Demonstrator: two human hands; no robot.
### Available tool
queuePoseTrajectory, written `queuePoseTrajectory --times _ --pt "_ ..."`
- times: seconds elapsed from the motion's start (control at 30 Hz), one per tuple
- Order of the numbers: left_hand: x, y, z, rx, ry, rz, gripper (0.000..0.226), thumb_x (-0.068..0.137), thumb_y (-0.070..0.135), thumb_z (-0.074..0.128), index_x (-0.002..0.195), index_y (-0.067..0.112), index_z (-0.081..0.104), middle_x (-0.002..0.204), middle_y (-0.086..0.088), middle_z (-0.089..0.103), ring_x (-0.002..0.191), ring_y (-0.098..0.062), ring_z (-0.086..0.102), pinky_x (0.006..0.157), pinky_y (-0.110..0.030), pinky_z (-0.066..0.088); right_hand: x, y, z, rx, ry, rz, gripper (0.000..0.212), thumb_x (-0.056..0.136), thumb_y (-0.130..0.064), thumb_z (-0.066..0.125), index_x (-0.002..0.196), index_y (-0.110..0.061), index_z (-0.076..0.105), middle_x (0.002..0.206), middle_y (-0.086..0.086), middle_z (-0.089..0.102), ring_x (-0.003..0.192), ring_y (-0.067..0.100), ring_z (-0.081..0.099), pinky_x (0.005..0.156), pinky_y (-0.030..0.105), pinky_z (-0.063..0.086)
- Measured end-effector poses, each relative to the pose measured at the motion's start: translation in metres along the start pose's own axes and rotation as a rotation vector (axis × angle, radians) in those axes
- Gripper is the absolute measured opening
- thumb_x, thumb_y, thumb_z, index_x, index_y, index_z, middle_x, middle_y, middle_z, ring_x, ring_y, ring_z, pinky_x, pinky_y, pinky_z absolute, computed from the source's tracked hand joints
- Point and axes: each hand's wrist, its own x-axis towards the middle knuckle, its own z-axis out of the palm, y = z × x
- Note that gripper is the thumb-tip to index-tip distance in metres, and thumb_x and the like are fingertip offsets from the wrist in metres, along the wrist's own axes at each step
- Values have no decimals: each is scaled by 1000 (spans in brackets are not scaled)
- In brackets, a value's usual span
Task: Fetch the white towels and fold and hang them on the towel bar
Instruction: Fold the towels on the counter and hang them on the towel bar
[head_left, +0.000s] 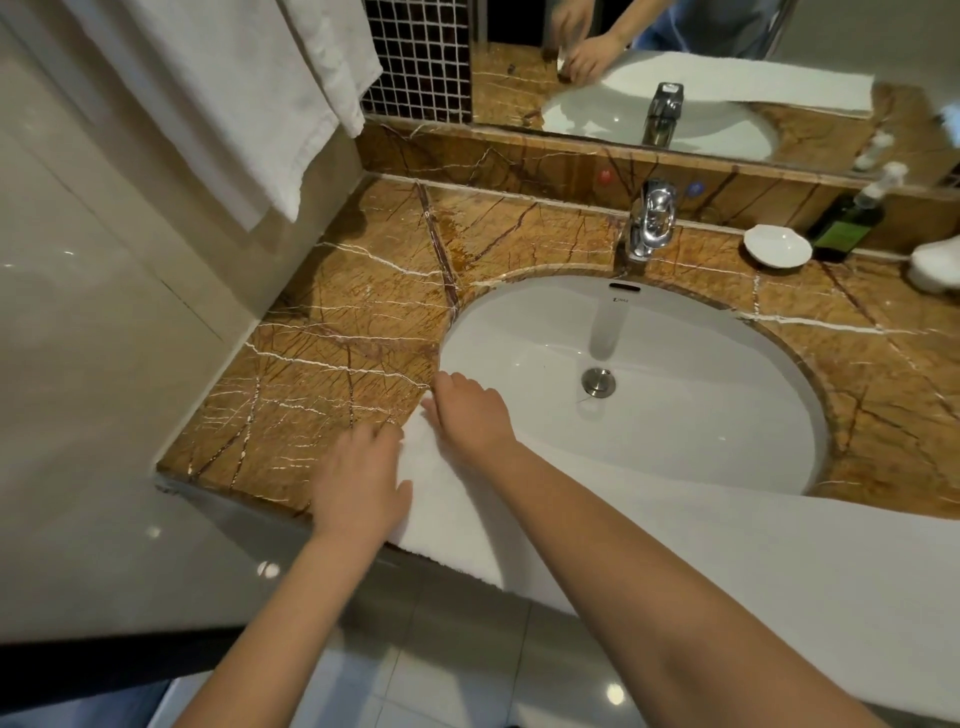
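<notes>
While pressing the white towel (727, 561) flat on the tabletop (322, 364) edge beside the sink (691, 426): left hand (358, 483) and right hand (467, 410) palm-down, fingers straight and close together.

The flat towel (675, 545), lower right, is white terry cloth: matt, with a fine soft nap. The hung towels (249, 93), upper left, are the same cloth. The table (332, 322) is polished brown stone with white and dark veins, glossy. The sink (675, 415) is white glazed ceramic, smooth, high gloss. The faucet (652, 223) and drain (598, 382) are bright chromed metal. The wall tiles (78, 312), left, are beige, smooth and glossy.
</notes>
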Motion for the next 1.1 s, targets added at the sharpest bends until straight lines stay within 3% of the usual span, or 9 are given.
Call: queuePoseTrajectory --times 0.17,0.27,0.33,0.4,0.47,0.57,0.73,0.93,1.1 --pt "19 32 19 -231 -5 333 32 95 22 47 127 22 54 128 2 56 122 -21 50 96 -38 44 -16 42 -25 398 -108 248 33 99 -29 37 124 -12 51 123 10 60 112 29 56 90 37 43" --pt "23 39 33 -186 -154 304 50 102 36 28 149 24 25 157 2 23 146 -16 17 117 -33 17 -33 91 -33 293 -357 392 37 98 -31 35 122 -11 54 130 9 58 117 29 53 96 36 42" --pt "19 37 41 -122 -228 308 58 100 45 19 153 26 5 160 5 1 148 -12 -3 120 -32 1 -49 120 -31 206 -519 447 42 98 -34 35 122 -6 57 131 13 56 120 30 53 98 35 40" --pt "14 34 47 -93 -236 299 64 96 52 12 152 27 -6 159 7 -10 146 -11 -12 120 -34 -4 -64 143 -27 177 -611 444 41 99 -36 37 101 -4 63 115 17 60 112 32 56 89 32 40" --pt "13 32 51 -50 -215 273 67 93 57 8 151 29 -10 158 8 -15 146 -12 -15 120 -35 -5 -77 158 -29 264 -604 449 41 99 -36 43 69 -11 54 86 12 56 85 27 57 74 28 38" --pt "11 31 55 9 -193 245 69 90 62 4 150 32 -11 157 8 -18 145 -13 -16 119 -38 -6 -92 173 -40 439 -484 411 49 97 -36 51 55 -17 33 55 0 38 52 15 37 54 25 30" --pt "13 34 52 55 -250 199 68 87 64 -1 146 37 -20 152 10 -28 143 -12 -24 118 -41 -9 -108 184 -46 262 -307 231 46 98 -42 47 60 -19 34 61 -4 43 63 18 41 61 33 31" --pt "12 52 38 85 -270 133 62 97 52 12 151 30 -9 159 2 -16 146 -16 -16 117 -45 -9 -134 195 -62 162 -362 189 33 99 -42 39 81 -15 47 88 4 57 81 23 48 68 33 36" --pt "0 122 29 23 -18 237 48 99 30 33 147 22 32 157 -5 24 146 -23 17 118 -44 5 -168 254 -99 197 -336 281 35 97 -45 42 81 -17 56 85 -3 58 81 19 54 70 33 42"
